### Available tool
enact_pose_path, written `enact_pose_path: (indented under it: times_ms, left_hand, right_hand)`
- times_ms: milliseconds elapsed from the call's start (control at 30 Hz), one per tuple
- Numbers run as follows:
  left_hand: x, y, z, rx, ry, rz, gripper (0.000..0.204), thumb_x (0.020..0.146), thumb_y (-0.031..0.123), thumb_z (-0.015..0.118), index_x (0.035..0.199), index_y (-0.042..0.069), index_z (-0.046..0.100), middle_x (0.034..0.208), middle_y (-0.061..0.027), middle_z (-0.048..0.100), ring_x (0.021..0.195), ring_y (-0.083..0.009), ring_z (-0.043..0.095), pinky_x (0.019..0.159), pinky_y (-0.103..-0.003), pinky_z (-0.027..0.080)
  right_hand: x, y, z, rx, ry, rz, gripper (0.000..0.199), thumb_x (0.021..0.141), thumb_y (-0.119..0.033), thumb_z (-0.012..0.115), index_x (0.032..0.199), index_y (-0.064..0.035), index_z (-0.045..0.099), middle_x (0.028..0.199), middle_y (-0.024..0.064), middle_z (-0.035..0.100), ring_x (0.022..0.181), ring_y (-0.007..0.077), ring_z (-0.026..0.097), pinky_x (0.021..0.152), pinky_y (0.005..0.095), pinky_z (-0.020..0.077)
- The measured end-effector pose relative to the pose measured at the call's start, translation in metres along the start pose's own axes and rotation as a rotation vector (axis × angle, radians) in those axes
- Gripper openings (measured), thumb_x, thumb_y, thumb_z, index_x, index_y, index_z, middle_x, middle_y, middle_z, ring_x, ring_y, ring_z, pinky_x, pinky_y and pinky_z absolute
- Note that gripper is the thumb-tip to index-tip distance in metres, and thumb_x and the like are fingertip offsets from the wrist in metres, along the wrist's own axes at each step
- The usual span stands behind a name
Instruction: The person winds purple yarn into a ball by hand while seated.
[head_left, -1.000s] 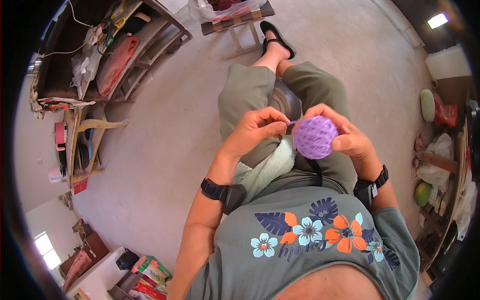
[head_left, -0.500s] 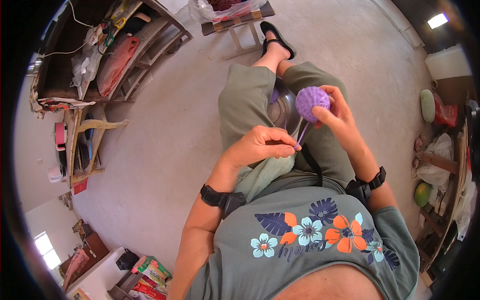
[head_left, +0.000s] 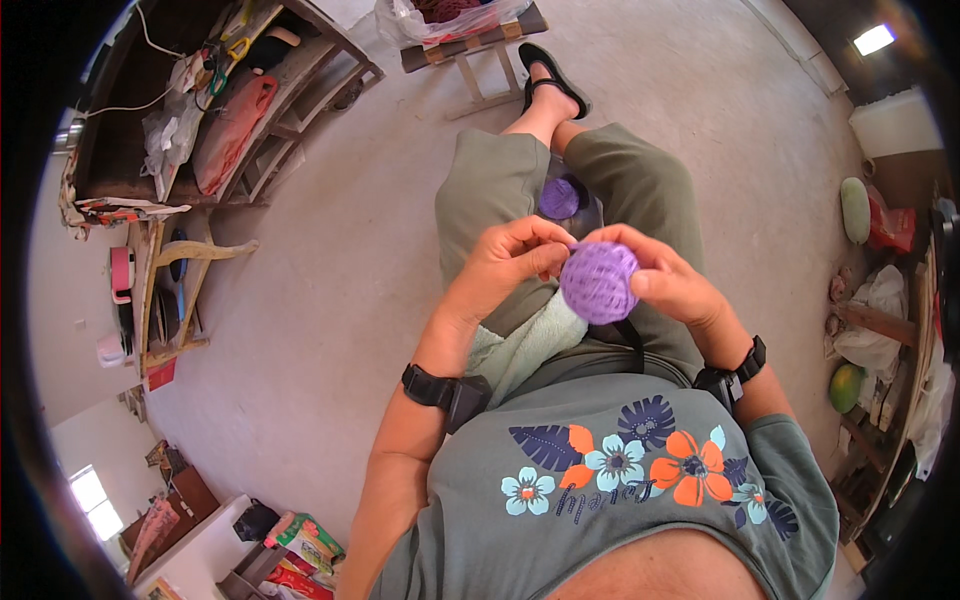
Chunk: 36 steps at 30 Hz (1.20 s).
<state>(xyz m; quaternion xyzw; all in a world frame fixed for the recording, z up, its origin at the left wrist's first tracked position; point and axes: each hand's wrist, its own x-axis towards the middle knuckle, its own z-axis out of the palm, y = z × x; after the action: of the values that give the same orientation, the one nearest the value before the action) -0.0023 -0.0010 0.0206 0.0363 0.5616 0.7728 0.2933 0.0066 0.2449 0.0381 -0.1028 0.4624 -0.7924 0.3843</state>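
Observation:
A purple ball of yarn (head_left: 598, 284) is held by my right hand (head_left: 672, 279), thumb on its near right side and fingers over its far side. Close against the ball's left side, my left hand (head_left: 517, 262) pinches thumb and forefinger together, where a purple strand ran a moment earlier; the strand itself is hard to make out now. Farther away, between my legs, lies a second, darker purple ball (head_left: 560, 199), partly in a see-through container whose rim is mostly hidden. Under my hands a pale green cloth (head_left: 532, 342) rests on my lap.
A low wooden stool (head_left: 478, 48) bearing a plastic bag stands ahead, beyond my feet. To the left is an open wooden cabinet (head_left: 290, 125) with bags and scissors. On the right, a green melon (head_left: 846, 387) and white plastic bags (head_left: 872, 322) sit by shelves.
My right hand has brought the yarn ball nearer and to the left, down beside my left hand. My left hand has risen slightly away from me. The darker ball now shows more fully.

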Motion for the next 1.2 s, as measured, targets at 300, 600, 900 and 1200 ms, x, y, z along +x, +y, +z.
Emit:
enact_pose_path:
  times_ms: [300, 600, 900, 1200]
  left_hand:
    - [-0.010, -0.022, -0.001, 0.111, -0.080, -0.081, 0.018, 0.094, 0.011, 0.066, 0.107, -0.001, 0.072, 0.090, -0.0036, 0.071, 0.081, -0.0083, 0.064, 0.073, -0.024, 0.051]
    - [-0.011, 0.000, 0.011, 0.197, -0.280, -0.062, 0.016, 0.091, 0.008, 0.069, 0.104, -0.001, 0.073, 0.093, -0.0025, 0.070, 0.085, -0.0070, 0.062, 0.074, -0.022, 0.048]
    - [-0.003, 0.024, 0.003, 0.086, -0.106, 0.055, 0.003, 0.090, 0.005, 0.071, 0.091, 0.002, 0.070, 0.084, 0.0026, 0.063, 0.078, -0.0044, 0.055, 0.068, -0.020, 0.042]
    - [-0.001, -0.012, -0.002, 0.093, 0.008, -0.052, 0.016, 0.095, 0.015, 0.067, 0.097, 0.001, 0.072, 0.086, -0.0015, 0.070, 0.078, -0.0070, 0.060, 0.072, -0.022, 0.049]
  right_hand:
    - [0.003, -0.018, -0.009, 0.093, 0.185, -0.208, 0.071, 0.089, -0.034, 0.068, 0.145, -0.0029, 0.036, 0.132, 0.0111, 0.054, 0.115, 0.0205, 0.060, 0.094, 0.0376, 0.0517]
    - [0.013, 0.003, -0.008, -0.340, 0.467, -0.115, 0.058, 0.087, -0.023, 0.075, 0.133, -0.0027, 0.046, 0.109, 0.0077, 0.062, 0.097, 0.0128, 0.061, 0.083, 0.0302, 0.0520]
    - [0.000, 0.000, -0.005, -0.290, 0.096, 0.100, 0.051, 0.089, -0.036, 0.070, 0.127, -0.0036, 0.059, 0.103, 0.0038, 0.064, 0.094, 0.0133, 0.061, 0.080, 0.0281, 0.0523]
    - [0.000, -0.016, 0.000, 0.143, 0.141, -0.167, 0.070, 0.086, -0.040, 0.072, 0.138, -0.0046, 0.042, 0.128, 0.0098, 0.057, 0.117, 0.0202, 0.059, 0.097, 0.0364, 0.0499]
